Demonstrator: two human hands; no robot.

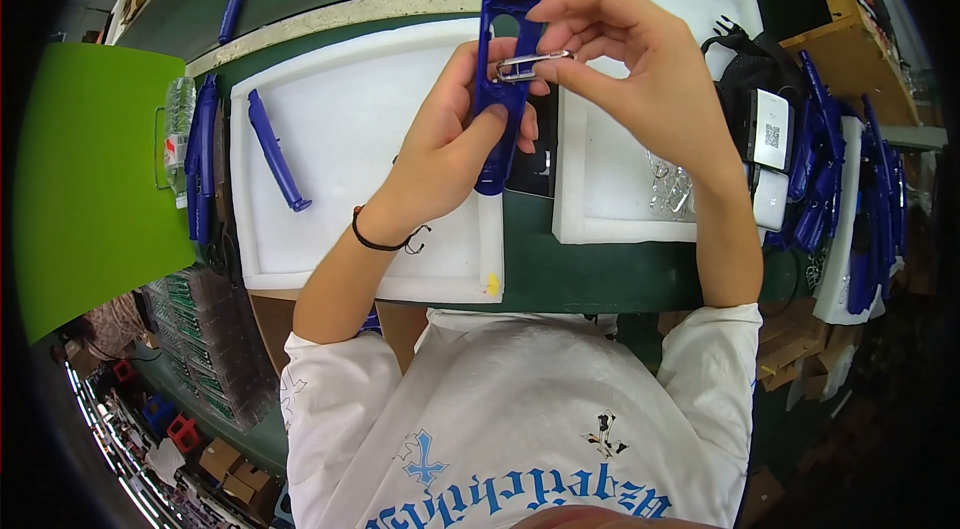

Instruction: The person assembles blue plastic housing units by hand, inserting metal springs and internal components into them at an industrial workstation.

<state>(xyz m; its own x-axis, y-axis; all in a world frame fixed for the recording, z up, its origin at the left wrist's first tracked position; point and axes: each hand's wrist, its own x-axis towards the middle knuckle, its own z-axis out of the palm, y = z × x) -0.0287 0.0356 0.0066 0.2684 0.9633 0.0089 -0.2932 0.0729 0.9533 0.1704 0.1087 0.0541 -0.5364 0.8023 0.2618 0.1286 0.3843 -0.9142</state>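
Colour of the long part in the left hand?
Solid blue: the long part in the left hand shows best in the head view.

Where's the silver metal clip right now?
In the head view, the metal clip is just above and right of centre, pinched by the right hand, its left end at the blue plastic part held in the left hand.

The plastic part (514, 97) is deep blue, the wire clip (541, 58) silvery, the tabletop (540, 274) dark green, the tray (350, 144) toward ten o'clock white, the panel (100, 169) at nine o'clock lime green, and the shirt (530, 399) at six o'clock white with blue lettering.
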